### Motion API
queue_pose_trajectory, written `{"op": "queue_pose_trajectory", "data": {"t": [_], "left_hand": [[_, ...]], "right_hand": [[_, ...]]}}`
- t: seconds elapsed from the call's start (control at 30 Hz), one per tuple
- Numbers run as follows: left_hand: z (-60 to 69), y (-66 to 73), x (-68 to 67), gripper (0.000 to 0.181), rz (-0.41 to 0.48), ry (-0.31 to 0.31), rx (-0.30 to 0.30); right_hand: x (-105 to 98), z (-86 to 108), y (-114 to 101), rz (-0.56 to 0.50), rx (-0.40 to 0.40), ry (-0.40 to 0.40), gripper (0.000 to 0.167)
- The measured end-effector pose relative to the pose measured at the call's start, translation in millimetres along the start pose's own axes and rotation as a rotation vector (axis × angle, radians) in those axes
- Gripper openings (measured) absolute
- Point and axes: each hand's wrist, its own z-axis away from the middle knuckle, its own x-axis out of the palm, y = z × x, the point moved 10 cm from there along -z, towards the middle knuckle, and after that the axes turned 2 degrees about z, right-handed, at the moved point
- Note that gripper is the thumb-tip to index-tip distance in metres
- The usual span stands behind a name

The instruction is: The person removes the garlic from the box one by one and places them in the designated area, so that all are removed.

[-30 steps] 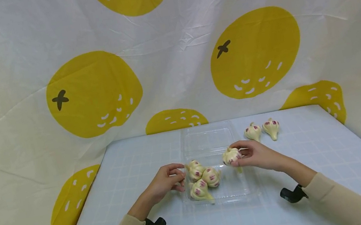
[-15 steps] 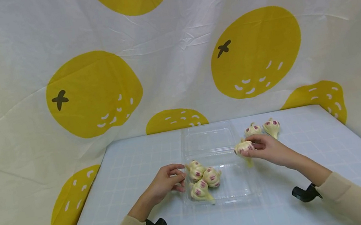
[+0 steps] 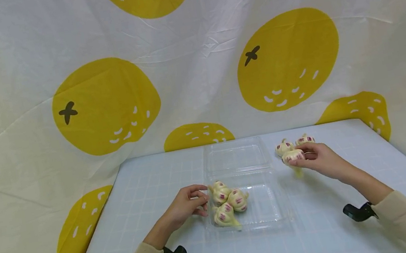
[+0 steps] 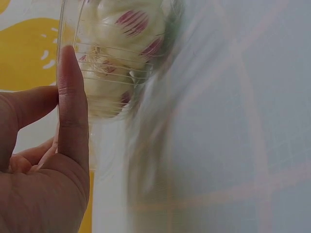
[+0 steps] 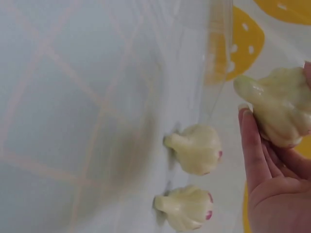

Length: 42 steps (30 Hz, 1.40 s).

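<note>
My right hand [image 3: 323, 162] holds a garlic bulb [image 3: 293, 157] in the air, right of the clear plastic container [image 3: 269, 209], its stem hanging down. The right wrist view shows fingers under this garlic bulb [image 5: 284, 107]. Just behind it lie two more bulbs on the table, a left one [image 3: 282, 147] and a right one [image 3: 304, 139], partly hidden by the hand. My left hand [image 3: 188, 205] pinches the container's left rim [image 4: 60, 73] between thumb and finger. Three garlic bulbs [image 3: 225, 213] sit together in the container's left part.
The container's lid [image 3: 236, 156] lies folded back, away from me. A pale blue checked cloth [image 3: 154, 175] covers the table. Behind it hangs a white curtain [image 3: 195, 78] with large yellow fruit prints. Each wrist carries a black camera mount [image 3: 358, 211].
My right hand has carried the garlic bulb rightward, from above the container to beside the two bulbs on the table. The left hand and the container have stayed in place.
</note>
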Motion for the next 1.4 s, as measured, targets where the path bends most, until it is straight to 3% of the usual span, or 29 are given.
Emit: {"op": "queue_pose_trajectory", "data": {"t": [0.43,0.67,0.87,1.1,1.4], "left_hand": [[-0.6,-0.8,-0.2,0.047,-0.002,-0.007,0.008],[0.5,-1.2,1.0,0.047,-0.002,-0.005,0.005],[0.0,-0.6,0.2,0.046,-0.007,-0.001,0.008],[0.4,0.6,0.0,0.046,-0.013,-0.003,0.003],[1.8,1.6,1.0,0.043,-0.008,0.002,0.001]], "right_hand": [[-51.6,-1.3,42.0,0.077,0.113,0.137,0.086],[-71.6,-3.1,71.8,0.098,0.189,0.222,0.097],[-87.3,-6.0,101.5,0.141,0.231,0.298,0.097],[-89.7,-16.1,136.1,0.184,0.33,0.292,0.103],[-89.1,-25.4,141.2,0.197,0.352,0.318,0.094]]}}
